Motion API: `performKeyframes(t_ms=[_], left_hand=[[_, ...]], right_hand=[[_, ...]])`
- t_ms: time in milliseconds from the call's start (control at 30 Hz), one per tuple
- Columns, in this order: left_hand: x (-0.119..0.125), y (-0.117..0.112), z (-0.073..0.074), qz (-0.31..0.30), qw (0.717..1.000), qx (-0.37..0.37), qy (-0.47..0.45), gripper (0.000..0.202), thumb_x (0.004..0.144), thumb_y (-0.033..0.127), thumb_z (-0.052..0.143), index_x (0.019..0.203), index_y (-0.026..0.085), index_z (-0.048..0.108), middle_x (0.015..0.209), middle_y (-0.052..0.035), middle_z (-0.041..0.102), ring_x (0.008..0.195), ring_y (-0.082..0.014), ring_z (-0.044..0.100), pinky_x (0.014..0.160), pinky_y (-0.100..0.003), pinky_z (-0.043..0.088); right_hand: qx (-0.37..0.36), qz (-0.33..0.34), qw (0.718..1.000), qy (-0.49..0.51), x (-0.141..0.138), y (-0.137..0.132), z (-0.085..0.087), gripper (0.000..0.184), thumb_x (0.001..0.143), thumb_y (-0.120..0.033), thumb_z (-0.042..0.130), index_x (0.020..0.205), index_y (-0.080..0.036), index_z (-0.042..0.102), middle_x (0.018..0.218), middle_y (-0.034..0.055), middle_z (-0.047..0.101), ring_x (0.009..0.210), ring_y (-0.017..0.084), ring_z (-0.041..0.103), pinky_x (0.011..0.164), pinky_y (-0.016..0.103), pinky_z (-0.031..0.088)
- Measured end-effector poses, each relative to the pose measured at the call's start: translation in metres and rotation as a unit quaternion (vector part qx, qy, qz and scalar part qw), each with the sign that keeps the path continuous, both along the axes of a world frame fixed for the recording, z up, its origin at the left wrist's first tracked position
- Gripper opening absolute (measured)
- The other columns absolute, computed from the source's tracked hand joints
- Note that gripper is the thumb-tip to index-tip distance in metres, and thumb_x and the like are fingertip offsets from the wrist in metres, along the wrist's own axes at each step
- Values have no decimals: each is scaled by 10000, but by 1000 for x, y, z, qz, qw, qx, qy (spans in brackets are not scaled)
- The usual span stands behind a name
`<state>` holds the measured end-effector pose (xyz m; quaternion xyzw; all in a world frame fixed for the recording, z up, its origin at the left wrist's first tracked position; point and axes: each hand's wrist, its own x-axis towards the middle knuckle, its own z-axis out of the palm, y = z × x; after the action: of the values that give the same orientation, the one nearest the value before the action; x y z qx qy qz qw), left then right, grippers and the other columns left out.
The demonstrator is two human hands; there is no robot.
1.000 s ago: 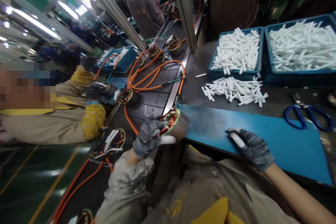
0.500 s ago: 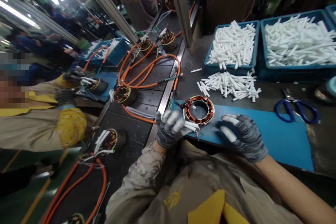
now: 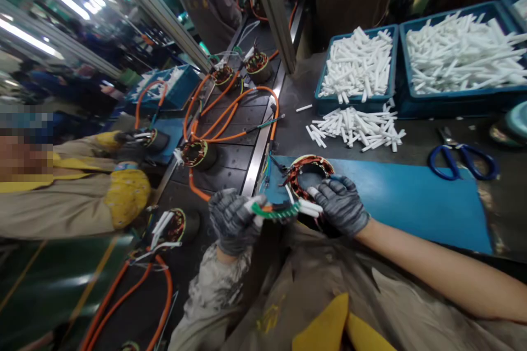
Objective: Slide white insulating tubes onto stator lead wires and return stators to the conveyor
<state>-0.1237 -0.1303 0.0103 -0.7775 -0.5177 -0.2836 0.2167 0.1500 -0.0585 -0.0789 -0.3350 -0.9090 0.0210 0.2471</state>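
A ring-shaped copper-wound stator (image 3: 295,176) lies on the blue mat in front of me. My left hand (image 3: 234,220), in a grey striped glove, pinches one end of a curved green strip (image 3: 276,213) with orange and black cable along it. At its other end several white sleeves (image 3: 309,208) stick out beside the stator's near edge. My right hand (image 3: 341,204), gloved too, curls its fingers over the stator's right near rim, close against the white sleeves. Its thumb is hidden.
Loose white sleeves (image 3: 357,128) lie in a pile before two blue bins (image 3: 357,100) of them. Blue-handled scissors (image 3: 464,160) lie at right. On the left, a conveyor (image 3: 230,167) carries several stators with orange cables (image 3: 230,115). A co-worker's yellow-cuffed arm (image 3: 125,197) works beyond it.
My right hand has moved left onto the stator's rim. My left hand has let go of the white sleeves, shifted left and taken the green strip's end.
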Motion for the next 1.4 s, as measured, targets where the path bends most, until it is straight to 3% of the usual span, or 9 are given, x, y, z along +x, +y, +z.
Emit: performKeyframes(t_ms=[167,400,500,567,667,867,1000,1167,1400], left_hand=[[31,24,46,-123,987,6,98,108,937,243,625,1014,283,690,714,28,687,649,-149,621,774,-349,525],[42,77,55,-181,971,-59,143,230,973,440,638,924,239,738,699,9,721,601,-139,629,698,-317,464],[46,122,43,-73,949,-261,160,404,924,611,636,1039,252,779,766,-21,756,711,-199,700,734,-326,486],[46,151,31,-6,886,-429,175,404,912,598,654,1075,253,786,824,-31,773,798,-224,727,746,-307,498],[37,166,18,-15,838,-523,155,365,906,524,680,1090,224,779,960,-53,790,948,-242,736,843,-304,525],[26,96,53,-132,953,-271,19,460,861,667,666,876,214,743,753,-46,732,684,-220,687,662,-354,550],[64,62,69,-318,900,-298,-21,234,974,495,619,1046,302,730,854,9,772,718,-163,718,706,-296,601],[115,83,26,-238,944,-221,-63,490,1025,335,539,1428,56,516,1458,-219,598,1392,-237,567,1162,-375,489],[111,102,-8,-243,955,-162,59,268,988,333,625,1236,260,699,1287,-58,742,1253,-209,662,1195,-451,423]], right_hand=[[-24,4,1000,-5,40,0,3,360,857,-327,650,1193,-263,760,1041,102,777,1039,283,600,1012,461,371],[-153,277,948,-1,59,86,18,330,930,-300,563,1198,-266,754,1306,82,708,1276,242,566,1082,434,451],[-152,244,957,40,65,105,16,407,932,-389,602,1300,-242,698,1481,111,585,1378,279,509,1142,489,430],[-164,165,968,90,77,102,13,576,911,-494,644,1410,-208,615,1504,161,547,1370,326,524,1130,536,447],[-219,26,964,150,100,77,7,643,913,-548,651,1453,-211,560,1420,160,611,1278,334,611,1066,530,517],[-251,-25,955,155,112,31,-4,510,964,-485,609,1413,-243,606,1359,125,680,1230,309,656,1052,502,540],[-236,80,954,165,101,50,-4,451,1032,-420,510,1445,-259,594,1448,112,636,1312,277,613,1111,491,494],[-254,168,931,203,95,71,4,431,1062,-384,465,1447,-251,605,1578,95,520,1444,238,500,1215,458,385],[-335,196,896,218,105,72,8,501,1021,-396,558,1513,-308,528,1574,56,529,1501,231,431,1252,496,333]])
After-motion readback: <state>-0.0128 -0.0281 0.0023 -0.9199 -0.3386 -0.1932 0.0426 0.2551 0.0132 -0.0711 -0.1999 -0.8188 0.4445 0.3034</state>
